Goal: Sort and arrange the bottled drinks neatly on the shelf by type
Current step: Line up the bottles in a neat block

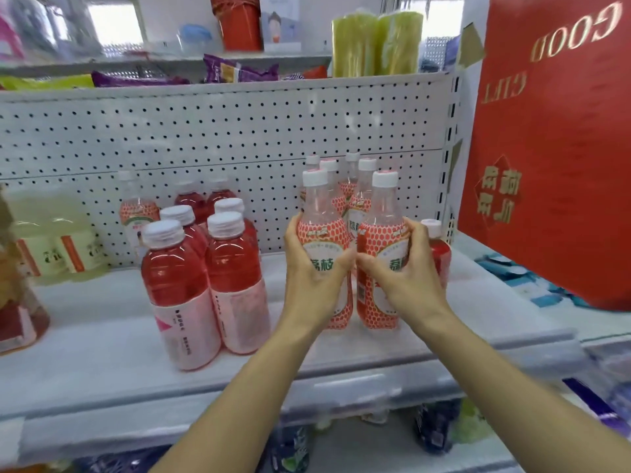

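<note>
- The left hand and right hand are bare, with skin showing from the fingertips to the wrist.
- The left forearm and right forearm are bare too, slim and smooth, uncovered all the way to the lower edge of the view.
- The fingers are long and slender.
- The nails look short and plain, though the blur leaves that uncertain.
</note>
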A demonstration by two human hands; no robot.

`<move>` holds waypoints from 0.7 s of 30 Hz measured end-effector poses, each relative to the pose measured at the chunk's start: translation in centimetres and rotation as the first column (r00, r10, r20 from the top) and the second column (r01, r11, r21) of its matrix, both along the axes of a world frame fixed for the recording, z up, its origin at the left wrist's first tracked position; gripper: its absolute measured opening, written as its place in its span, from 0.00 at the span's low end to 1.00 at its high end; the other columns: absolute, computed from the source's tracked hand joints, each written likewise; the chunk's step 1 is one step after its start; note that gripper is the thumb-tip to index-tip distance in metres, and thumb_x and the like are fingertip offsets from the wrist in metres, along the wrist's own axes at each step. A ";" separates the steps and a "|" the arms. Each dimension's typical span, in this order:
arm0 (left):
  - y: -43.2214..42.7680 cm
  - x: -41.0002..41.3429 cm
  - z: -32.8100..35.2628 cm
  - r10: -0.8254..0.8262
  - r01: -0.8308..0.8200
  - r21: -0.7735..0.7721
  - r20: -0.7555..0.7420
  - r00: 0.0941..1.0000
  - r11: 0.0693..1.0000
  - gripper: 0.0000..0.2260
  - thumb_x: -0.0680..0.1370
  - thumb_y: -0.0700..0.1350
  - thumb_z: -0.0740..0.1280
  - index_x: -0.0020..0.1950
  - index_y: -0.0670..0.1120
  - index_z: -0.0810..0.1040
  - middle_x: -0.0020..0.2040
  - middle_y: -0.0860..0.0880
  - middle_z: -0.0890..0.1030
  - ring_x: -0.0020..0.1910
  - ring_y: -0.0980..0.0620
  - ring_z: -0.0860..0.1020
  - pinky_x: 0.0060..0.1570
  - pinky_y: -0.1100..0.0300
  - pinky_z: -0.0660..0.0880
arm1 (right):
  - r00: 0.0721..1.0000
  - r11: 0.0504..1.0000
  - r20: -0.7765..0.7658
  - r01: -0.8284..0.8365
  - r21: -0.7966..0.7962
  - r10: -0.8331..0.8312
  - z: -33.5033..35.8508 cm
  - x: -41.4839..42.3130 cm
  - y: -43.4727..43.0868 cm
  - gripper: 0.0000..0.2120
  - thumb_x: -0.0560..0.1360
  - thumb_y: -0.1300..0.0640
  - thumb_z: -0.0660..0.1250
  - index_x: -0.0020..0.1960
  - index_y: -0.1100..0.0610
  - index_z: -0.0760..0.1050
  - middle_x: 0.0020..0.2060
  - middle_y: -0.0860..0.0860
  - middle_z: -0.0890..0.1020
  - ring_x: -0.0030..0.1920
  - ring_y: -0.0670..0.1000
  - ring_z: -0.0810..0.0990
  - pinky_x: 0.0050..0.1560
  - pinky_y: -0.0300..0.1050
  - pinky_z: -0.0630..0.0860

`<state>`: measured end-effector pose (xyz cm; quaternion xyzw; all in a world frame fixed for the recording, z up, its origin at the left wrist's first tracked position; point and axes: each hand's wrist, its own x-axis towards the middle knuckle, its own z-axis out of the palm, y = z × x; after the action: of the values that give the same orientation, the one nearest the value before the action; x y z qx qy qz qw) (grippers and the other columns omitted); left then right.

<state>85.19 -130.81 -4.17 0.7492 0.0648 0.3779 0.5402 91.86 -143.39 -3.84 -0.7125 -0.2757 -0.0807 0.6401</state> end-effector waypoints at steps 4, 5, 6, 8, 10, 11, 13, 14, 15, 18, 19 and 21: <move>1.2 2.1 -1.1 -0.004 0.004 0.002 -0.004 1.000 1.000 0.41 0.75 0.51 0.74 0.79 0.56 0.50 0.71 0.53 0.71 0.66 0.64 0.72 0.62 0.70 0.71 | 1.000 1.000 -0.021 -0.016 0.004 0.016 -0.3 2.0 0.9 0.40 0.70 0.51 0.78 0.73 0.48 0.57 0.63 0.46 0.75 0.58 0.38 0.76 0.52 0.29 0.71; 1.4 2.5 -1.1 -0.002 0.002 0.006 -0.004 1.000 1.000 0.42 0.75 0.52 0.74 0.79 0.57 0.50 0.73 0.52 0.69 0.69 0.59 0.71 0.67 0.62 0.70 | 1.000 1.000 -0.018 -0.013 0.000 0.013 -0.4 2.4 1.1 0.41 0.70 0.51 0.78 0.74 0.48 0.56 0.64 0.47 0.75 0.60 0.41 0.76 0.56 0.33 0.73; 1.5 2.9 -1.1 0.006 -0.006 0.013 -0.001 1.000 1.000 0.42 0.74 0.54 0.74 0.78 0.58 0.50 0.74 0.51 0.67 0.71 0.57 0.69 0.70 0.55 0.69 | 1.000 1.000 -0.015 -0.010 -0.009 0.010 -0.4 2.8 1.3 0.42 0.70 0.51 0.77 0.74 0.47 0.56 0.65 0.47 0.74 0.62 0.44 0.76 0.61 0.39 0.74; 1.7 3.7 -1.1 0.036 -0.035 0.020 -0.004 0.999 0.999 0.42 0.74 0.55 0.75 0.78 0.59 0.49 0.75 0.52 0.64 0.73 0.54 0.66 0.73 0.48 0.66 | 1.000 0.999 0.005 -0.005 -0.043 0.005 -0.6 3.2 1.3 0.42 0.71 0.52 0.76 0.76 0.46 0.54 0.68 0.48 0.72 0.67 0.48 0.73 0.68 0.52 0.73; 1.6 4.1 -1.4 0.082 -0.082 0.010 -0.022 0.996 0.997 0.45 0.73 0.55 0.76 0.78 0.61 0.47 0.76 0.53 0.61 0.75 0.52 0.61 0.75 0.44 0.62 | 0.998 0.995 0.050 0.039 -0.092 -0.034 -0.9 3.0 0.7 0.42 0.73 0.54 0.75 0.77 0.45 0.52 0.71 0.47 0.68 0.71 0.48 0.68 0.71 0.55 0.69; 1.3 4.0 -1.5 0.108 -0.107 0.008 -0.051 0.993 0.994 0.49 0.71 0.55 0.77 0.78 0.61 0.44 0.77 0.53 0.59 0.77 0.51 0.58 0.76 0.44 0.58 | 0.992 0.992 0.097 0.087 -0.091 -0.078 -1.0 2.8 0.1 0.40 0.74 0.55 0.74 0.77 0.45 0.53 0.72 0.46 0.66 0.72 0.47 0.66 0.72 0.53 0.68; 0.3 3.6 -2.1 0.163 -0.160 0.033 -0.122 0.979 0.986 0.61 0.64 0.56 0.82 0.79 0.59 0.38 0.78 0.53 0.54 0.77 0.52 0.52 0.77 0.47 0.53 | 0.955 0.974 0.205 0.224 -0.021 -0.215 -1.0 2.4 -1.6 0.37 0.75 0.55 0.73 0.77 0.46 0.56 0.68 0.42 0.65 0.71 0.46 0.65 0.70 0.47 0.66; -0.3 3.4 -2.2 0.192 -0.184 0.067 -0.148 0.970 0.981 0.65 0.60 0.57 0.83 0.79 0.58 0.35 0.78 0.52 0.52 0.77 0.52 0.51 0.76 0.46 0.53 | 0.931 0.957 0.226 0.291 0.014 -0.287 -1.0 2.5 -2.5 0.36 0.75 0.56 0.73 0.76 0.47 0.58 0.67 0.41 0.65 0.71 0.46 0.64 0.70 0.47 0.65; -0.9 3.3 -2.4 0.221 -0.206 0.102 -0.167 0.961 0.973 0.68 0.58 0.58 0.84 0.79 0.57 0.33 0.79 0.52 0.50 0.78 0.51 0.50 0.76 0.44 0.53 | 0.918 0.938 0.204 0.345 0.016 -0.341 -1.0 3.1 -3.2 0.36 0.74 0.56 0.73 0.76 0.47 0.58 0.68 0.43 0.65 0.72 0.47 0.62 0.71 0.48 0.64; -2.0 4.0 -2.5 0.302 -0.277 0.144 -0.200 0.932 0.950 0.71 0.56 0.60 0.83 0.77 0.58 0.28 0.80 0.50 0.46 0.79 0.47 0.49 0.75 0.36 0.55 | 0.942 0.927 0.004 0.331 -0.175 -0.336 -1.5 5.8 -4.2 0.42 0.73 0.57 0.74 0.78 0.47 0.52 0.75 0.50 0.60 0.76 0.52 0.58 0.75 0.57 0.60; -2.0 4.3 -2.4 0.319 -0.293 0.145 -0.205 0.925 0.945 0.71 0.56 0.61 0.83 0.77 0.57 0.28 0.80 0.50 0.45 0.79 0.46 0.49 0.75 0.36 0.55 | 0.954 0.932 -0.049 0.277 -0.235 -0.296 -1.6 6.4 -4.2 0.45 0.72 0.57 0.75 0.79 0.47 0.51 0.76 0.51 0.60 0.75 0.54 0.60 0.74 0.60 0.61; -1.9 4.8 -2.4 0.332 -0.305 0.153 -0.207 0.920 0.940 0.71 0.56 0.62 0.83 0.77 0.56 0.29 0.80 0.49 0.45 0.79 0.46 0.49 0.75 0.37 0.54 | 0.967 0.947 -0.131 0.175 -0.269 -0.216 -1.8 6.9 -4.1 0.45 0.71 0.58 0.76 0.78 0.47 0.52 0.73 0.52 0.65 0.71 0.55 0.67 0.70 0.57 0.66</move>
<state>89.95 -132.71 -6.52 0.7978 0.2254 0.3749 0.4149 98.74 -147.48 -5.63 -0.8169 -0.1596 -0.0510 0.5519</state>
